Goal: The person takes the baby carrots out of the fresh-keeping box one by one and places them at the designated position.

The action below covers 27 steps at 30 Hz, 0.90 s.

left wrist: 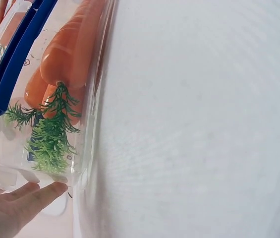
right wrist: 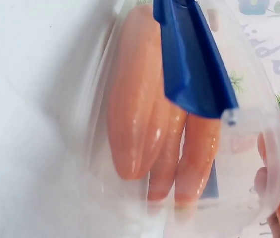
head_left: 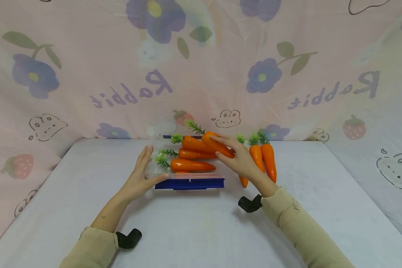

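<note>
Carrot (head_left: pixel 217 146) gripped in right hand (head_left: pixel 240 159) over box (head_left: pixel 189 184); left hand (head_left: pixel 138 183), fingers straight, touches box end. Loading, I'd judge; next calls for lowering it, then release.

Glossy, smooth, hard-looking plastic on the orange, long, tapered carrots (head_left: pixel 192 165), with small white highlights along the skin. Fine, feathery, plastic-looking needles in the green, bushy carrot tops (head_left: pixel 162 161). Smooth, see-through plastic in the clear, box-shaped container (head_left: pixel 204 175), slightly hazy in the right wrist view. Opaque plastic with a soft sheen for the blue, oblong clip flap (head_left: pixel 189 184). Smooth and matt across the white, flat tabletop (head_left: pixel 194 227) (board or sheet covering, impossible to tell). Thin, matt, lightly creased cloth in the pink, flower-printed backdrop (head_left: pixel 207 74); matt, soft-looking cloth in the beige, tube-shaped sleeves (head_left: pixel 298 219).
</note>
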Each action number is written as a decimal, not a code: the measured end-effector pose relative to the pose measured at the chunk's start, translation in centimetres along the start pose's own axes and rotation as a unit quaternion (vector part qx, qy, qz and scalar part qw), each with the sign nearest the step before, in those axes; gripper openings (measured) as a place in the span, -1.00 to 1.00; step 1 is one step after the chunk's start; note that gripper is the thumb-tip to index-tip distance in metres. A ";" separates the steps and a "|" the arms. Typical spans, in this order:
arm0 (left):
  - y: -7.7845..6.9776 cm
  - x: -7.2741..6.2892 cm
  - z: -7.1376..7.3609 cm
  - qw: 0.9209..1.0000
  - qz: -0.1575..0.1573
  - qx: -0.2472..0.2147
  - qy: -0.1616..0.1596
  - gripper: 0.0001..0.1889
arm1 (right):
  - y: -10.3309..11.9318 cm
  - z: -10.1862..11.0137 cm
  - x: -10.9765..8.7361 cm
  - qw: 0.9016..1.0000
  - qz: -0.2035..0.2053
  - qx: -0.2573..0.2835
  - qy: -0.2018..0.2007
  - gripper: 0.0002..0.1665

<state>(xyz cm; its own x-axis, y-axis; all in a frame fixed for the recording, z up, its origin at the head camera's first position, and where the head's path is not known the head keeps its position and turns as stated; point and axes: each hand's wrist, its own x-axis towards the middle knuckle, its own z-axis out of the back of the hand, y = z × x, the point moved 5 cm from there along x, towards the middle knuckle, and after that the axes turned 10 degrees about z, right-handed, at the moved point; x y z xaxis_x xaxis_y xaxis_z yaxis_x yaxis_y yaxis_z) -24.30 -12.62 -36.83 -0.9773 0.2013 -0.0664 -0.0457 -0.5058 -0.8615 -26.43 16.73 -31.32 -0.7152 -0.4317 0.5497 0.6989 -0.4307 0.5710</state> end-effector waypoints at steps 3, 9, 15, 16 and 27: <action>0.1 0.0 0.0 1.000 0.000 0.002 -0.001 0.09 | -0.4 0.5 -0.4 1.000 0.002 -0.002 -0.028 -0.48; 0.1 0.1 0.0 1.000 -0.005 0.001 0.000 0.08 | -1.1 1.3 -1.3 0.996 -0.009 -0.008 -0.091 -0.46; 0.1 0.1 -0.1 1.000 -0.003 -0.001 0.001 0.09 | -2.0 2.6 -2.5 0.987 -0.048 -0.038 -0.151 -0.45; 0.0 0.1 -0.1 1.000 -0.002 0.000 0.001 0.09 | -2.3 2.9 -2.7 0.985 -0.053 -0.039 -0.159 -0.44; 0.2 0.3 -0.1 1.000 -0.002 -0.002 0.008 0.08 | -4.7 6.2 -5.4 0.964 -0.107 -0.100 -0.220 -0.43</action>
<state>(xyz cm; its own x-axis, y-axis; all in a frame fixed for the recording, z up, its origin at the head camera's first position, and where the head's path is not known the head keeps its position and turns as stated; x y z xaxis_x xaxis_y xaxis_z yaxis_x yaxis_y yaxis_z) -24.63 -12.60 -37.07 -0.9737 0.2165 -0.0702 -0.0492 -0.5013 -0.8639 -25.91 26.04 -33.24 -0.7476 0.0431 0.6628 0.4908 -0.6365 0.5950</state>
